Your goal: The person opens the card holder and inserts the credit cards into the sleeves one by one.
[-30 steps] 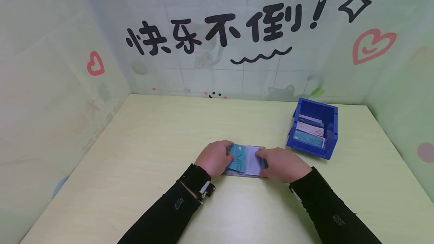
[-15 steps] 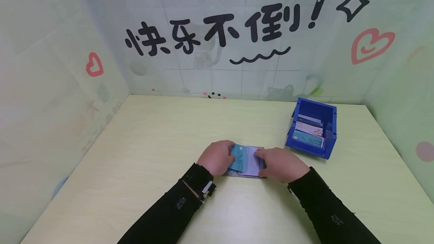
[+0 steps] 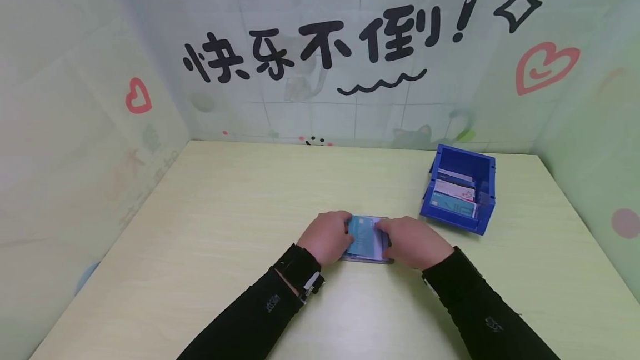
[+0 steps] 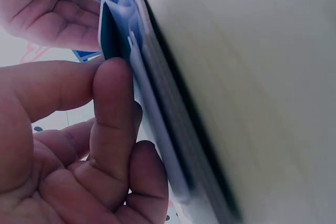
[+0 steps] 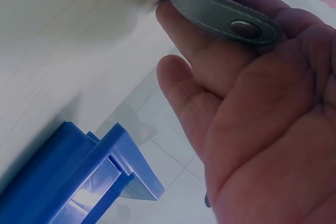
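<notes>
A card holder with clear, lavender-tinted sleeve pages [image 3: 380, 246] lies open on the table in front of me. My left hand [image 3: 326, 238] pinches the left edge of a teal card [image 3: 359, 235], which lies mostly within the sleeve and looks paler through the film. In the left wrist view, thumb and finger meet at the edge of the teal card [image 4: 111, 35], close beside the stacked pages. My right hand [image 3: 416, 242] holds the holder's right side, thumb and fingers at its edge. The right wrist view shows the holder's grey snap strap [image 5: 226, 19] across those fingers.
A blue plastic bin [image 3: 450, 221] stands at the back right, holding several upright cards [image 3: 454, 204], a teal one in front. The pale wood table [image 3: 250, 182] is bounded by printed fabric walls [image 3: 280, 118] at the back and both sides.
My left hand has moved right, carrying the teal card deeper into the sleeve and straightening it. My right hand has stayed at the holder's edge.
</notes>
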Action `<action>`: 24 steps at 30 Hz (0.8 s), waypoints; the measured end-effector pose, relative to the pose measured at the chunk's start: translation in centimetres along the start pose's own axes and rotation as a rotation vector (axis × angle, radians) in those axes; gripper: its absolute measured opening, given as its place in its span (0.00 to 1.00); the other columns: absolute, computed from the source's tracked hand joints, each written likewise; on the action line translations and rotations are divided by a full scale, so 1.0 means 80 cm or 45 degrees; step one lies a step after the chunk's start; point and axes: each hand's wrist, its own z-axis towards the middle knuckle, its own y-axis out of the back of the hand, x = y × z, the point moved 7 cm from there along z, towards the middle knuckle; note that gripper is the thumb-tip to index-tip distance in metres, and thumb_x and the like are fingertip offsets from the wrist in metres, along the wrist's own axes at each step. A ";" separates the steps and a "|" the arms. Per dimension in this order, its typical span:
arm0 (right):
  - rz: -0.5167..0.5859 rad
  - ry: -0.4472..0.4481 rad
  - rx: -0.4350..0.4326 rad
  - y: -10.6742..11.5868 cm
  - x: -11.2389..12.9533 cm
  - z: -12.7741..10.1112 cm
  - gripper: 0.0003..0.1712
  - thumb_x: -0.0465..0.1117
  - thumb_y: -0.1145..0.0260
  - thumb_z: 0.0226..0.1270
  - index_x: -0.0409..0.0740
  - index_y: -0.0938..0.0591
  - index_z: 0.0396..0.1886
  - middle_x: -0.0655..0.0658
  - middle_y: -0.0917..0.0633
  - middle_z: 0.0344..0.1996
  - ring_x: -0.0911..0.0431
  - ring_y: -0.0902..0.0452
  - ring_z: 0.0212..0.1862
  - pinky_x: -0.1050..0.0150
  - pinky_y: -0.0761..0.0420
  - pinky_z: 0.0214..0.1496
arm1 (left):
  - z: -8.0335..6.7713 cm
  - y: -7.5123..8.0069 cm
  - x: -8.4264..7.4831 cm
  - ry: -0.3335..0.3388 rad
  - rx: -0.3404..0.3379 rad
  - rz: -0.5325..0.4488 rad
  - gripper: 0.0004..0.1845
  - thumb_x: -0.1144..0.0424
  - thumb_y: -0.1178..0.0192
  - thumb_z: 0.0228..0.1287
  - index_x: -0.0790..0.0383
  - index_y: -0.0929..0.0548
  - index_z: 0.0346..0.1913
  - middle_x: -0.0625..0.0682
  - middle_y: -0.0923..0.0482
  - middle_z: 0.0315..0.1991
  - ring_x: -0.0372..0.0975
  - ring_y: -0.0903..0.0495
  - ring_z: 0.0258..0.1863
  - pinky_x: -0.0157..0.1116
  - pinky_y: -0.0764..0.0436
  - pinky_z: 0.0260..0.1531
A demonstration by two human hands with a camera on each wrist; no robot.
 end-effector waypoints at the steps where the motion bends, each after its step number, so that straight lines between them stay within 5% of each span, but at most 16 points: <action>1: 0.002 -0.005 0.000 0.000 0.000 0.000 0.25 0.40 0.22 0.66 0.40 0.17 0.61 0.43 0.11 0.48 0.51 0.17 0.44 0.49 0.15 0.59 | 0.000 -0.001 -0.001 -0.001 0.002 0.001 0.24 0.60 0.35 0.74 0.64 0.20 0.69 0.55 0.13 0.58 0.42 0.16 0.51 0.46 0.18 0.62; 7: 0.031 -0.028 0.009 0.000 -0.001 0.000 0.27 0.40 0.21 0.64 0.40 0.18 0.61 0.44 0.11 0.48 0.52 0.17 0.45 0.49 0.15 0.60 | 0.000 -0.004 -0.008 -0.015 0.025 0.009 0.24 0.60 0.35 0.74 0.64 0.19 0.68 0.53 0.13 0.52 0.40 0.19 0.46 0.43 0.17 0.59; 13: 0.073 -0.054 0.014 0.001 -0.001 0.000 0.28 0.39 0.20 0.63 0.39 0.19 0.61 0.43 0.11 0.48 0.52 0.18 0.44 0.51 0.14 0.58 | -0.001 -0.006 -0.016 -0.083 0.056 0.035 0.08 0.60 0.33 0.71 0.62 0.16 0.42 0.46 0.29 0.26 0.38 0.28 0.27 0.33 0.28 0.31; 18: 0.111 -0.068 0.009 0.002 -0.002 -0.001 0.32 0.39 0.21 0.63 0.37 0.21 0.65 0.42 0.12 0.50 0.51 0.18 0.45 0.50 0.14 0.58 | -0.002 -0.008 -0.016 -0.100 0.078 0.031 0.10 0.59 0.30 0.69 0.61 0.19 0.36 0.46 0.33 0.26 0.38 0.32 0.25 0.32 0.34 0.27; 24: 0.114 -0.077 -0.014 0.005 -0.007 -0.001 0.34 0.38 0.24 0.67 0.35 0.25 0.70 0.37 0.14 0.58 0.45 0.16 0.55 0.45 0.17 0.65 | -0.001 -0.013 -0.017 -0.105 0.106 0.071 0.17 0.55 0.27 0.64 0.62 0.14 0.49 0.49 0.20 0.38 0.38 0.27 0.32 0.32 0.28 0.32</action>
